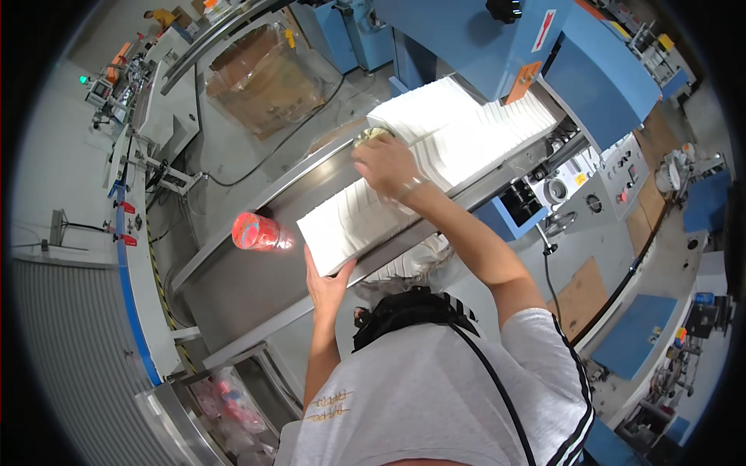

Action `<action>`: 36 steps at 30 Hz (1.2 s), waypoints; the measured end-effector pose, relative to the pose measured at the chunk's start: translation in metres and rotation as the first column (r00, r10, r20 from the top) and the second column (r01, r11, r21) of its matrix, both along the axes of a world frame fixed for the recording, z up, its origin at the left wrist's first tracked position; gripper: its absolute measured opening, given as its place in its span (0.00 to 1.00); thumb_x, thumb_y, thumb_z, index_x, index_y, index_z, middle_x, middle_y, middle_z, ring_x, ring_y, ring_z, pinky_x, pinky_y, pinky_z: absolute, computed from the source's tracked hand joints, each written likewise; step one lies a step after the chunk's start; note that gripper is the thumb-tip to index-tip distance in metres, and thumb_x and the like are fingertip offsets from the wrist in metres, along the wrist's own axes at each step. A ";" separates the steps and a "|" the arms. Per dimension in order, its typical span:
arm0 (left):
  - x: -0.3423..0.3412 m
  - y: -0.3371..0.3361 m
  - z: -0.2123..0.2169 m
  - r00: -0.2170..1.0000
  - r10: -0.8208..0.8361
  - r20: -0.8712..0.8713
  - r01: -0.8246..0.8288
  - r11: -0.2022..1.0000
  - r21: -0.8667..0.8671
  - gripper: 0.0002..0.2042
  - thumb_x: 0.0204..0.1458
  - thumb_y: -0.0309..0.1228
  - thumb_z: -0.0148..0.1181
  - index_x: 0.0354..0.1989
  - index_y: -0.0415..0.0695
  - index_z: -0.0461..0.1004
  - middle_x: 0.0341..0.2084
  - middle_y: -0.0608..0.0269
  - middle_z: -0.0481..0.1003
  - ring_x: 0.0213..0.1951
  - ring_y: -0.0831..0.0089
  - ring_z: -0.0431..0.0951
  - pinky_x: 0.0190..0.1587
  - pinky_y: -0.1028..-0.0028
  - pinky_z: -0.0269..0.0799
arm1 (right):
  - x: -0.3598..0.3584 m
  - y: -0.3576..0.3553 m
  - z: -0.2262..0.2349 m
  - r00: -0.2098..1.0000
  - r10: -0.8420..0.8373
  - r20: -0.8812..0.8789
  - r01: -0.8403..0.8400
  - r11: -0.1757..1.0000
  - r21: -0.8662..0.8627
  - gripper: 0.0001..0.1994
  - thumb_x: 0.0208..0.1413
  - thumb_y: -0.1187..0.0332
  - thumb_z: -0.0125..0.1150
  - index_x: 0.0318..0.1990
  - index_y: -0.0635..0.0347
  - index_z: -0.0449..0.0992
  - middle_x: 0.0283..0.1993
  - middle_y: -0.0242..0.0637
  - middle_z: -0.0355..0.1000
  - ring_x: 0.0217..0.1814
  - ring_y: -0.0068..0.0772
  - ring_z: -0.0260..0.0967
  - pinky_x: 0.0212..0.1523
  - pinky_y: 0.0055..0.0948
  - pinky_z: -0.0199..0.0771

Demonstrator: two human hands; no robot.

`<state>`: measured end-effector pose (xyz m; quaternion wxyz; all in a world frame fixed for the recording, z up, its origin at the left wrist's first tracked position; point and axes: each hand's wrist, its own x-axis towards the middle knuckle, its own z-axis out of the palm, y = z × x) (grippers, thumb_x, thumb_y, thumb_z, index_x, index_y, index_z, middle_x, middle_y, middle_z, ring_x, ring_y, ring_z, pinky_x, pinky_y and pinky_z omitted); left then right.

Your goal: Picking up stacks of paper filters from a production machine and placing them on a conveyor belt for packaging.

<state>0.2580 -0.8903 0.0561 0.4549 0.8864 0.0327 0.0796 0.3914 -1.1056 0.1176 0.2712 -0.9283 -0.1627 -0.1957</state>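
A long row of white folded tissues [350,221] stands in a metal trough [233,303], its sheets bunched and wavy along the top. At the near left end, my left hand [328,287] grips the row's lower corner, with thumb and fingers on different sides. My right hand [388,167] is over the far edge of the row, near its middle. Its fingers are closed round a small yellowish crumpled thing [373,136], partly hidden by the hand, whose kind I cannot make out. A second white tissue block [427,105] lies beyond it.
A red plastic-wrapped cylinder [264,233] lies in the trough left of the row. The blue machine [466,39] overhangs the far right end. A plastic-lined cardboard box [264,78] stands on the floor behind. A control panel [618,182] is at right.
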 end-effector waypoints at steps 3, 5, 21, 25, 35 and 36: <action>-0.003 0.003 -0.005 0.999 -0.012 0.053 0.012 1.000 0.000 0.46 0.35 0.34 0.73 0.64 0.37 0.52 0.50 0.41 0.70 0.50 0.49 0.72 0.52 0.62 0.67 | 0.038 0.013 -0.009 0.971 -0.103 -0.217 0.052 0.972 -0.229 0.10 0.50 0.70 0.59 0.42 0.55 0.76 0.45 0.36 0.73 0.51 0.39 0.69 0.50 0.35 0.70; -0.003 0.003 -0.007 0.997 -0.003 0.080 0.002 1.000 0.015 0.46 0.35 0.35 0.74 0.64 0.37 0.52 0.50 0.41 0.70 0.50 0.50 0.72 0.52 0.63 0.67 | 0.052 0.019 -0.016 0.933 -0.196 -0.303 0.070 0.922 -0.381 0.12 0.50 0.71 0.58 0.44 0.54 0.75 0.48 0.36 0.73 0.53 0.39 0.68 0.52 0.34 0.70; -0.006 0.009 -0.013 0.997 0.039 0.065 -0.042 0.998 0.048 0.45 0.36 0.34 0.73 0.64 0.39 0.53 0.48 0.42 0.71 0.50 0.51 0.72 0.53 0.62 0.66 | -0.103 -0.071 -0.026 0.946 -0.269 -0.183 0.325 0.746 0.582 0.07 0.55 0.70 0.60 0.39 0.62 0.76 0.29 0.36 0.74 0.26 0.21 0.69 0.28 0.21 0.69; -0.003 0.005 -0.014 0.998 0.005 0.063 -0.006 1.000 0.008 0.44 0.38 0.32 0.72 0.64 0.39 0.53 0.48 0.42 0.71 0.50 0.51 0.72 0.53 0.62 0.66 | -0.110 -0.129 -0.054 0.817 -0.542 -0.197 0.540 0.602 0.588 0.11 0.54 0.71 0.57 0.45 0.63 0.73 0.32 0.38 0.73 0.27 0.31 0.69 0.32 0.27 0.70; -0.008 0.011 -0.021 0.995 0.031 0.095 -0.030 0.999 -0.012 0.43 0.39 0.31 0.71 0.64 0.38 0.52 0.48 0.42 0.71 0.49 0.53 0.73 0.53 0.63 0.66 | -0.094 -0.169 -0.061 0.816 -0.561 -0.140 0.551 0.679 0.486 0.24 0.51 0.73 0.55 0.59 0.61 0.65 0.52 0.51 0.68 0.35 0.41 0.71 0.42 0.35 0.72; -0.009 0.011 -0.020 0.995 0.037 0.095 -0.036 0.999 -0.015 0.43 0.39 0.31 0.71 0.64 0.38 0.52 0.48 0.42 0.71 0.49 0.53 0.73 0.53 0.63 0.66 | -0.095 -0.173 -0.064 0.809 -0.576 -0.116 0.562 0.702 0.436 0.24 0.52 0.73 0.55 0.59 0.59 0.65 0.54 0.50 0.68 0.36 0.40 0.72 0.41 0.33 0.73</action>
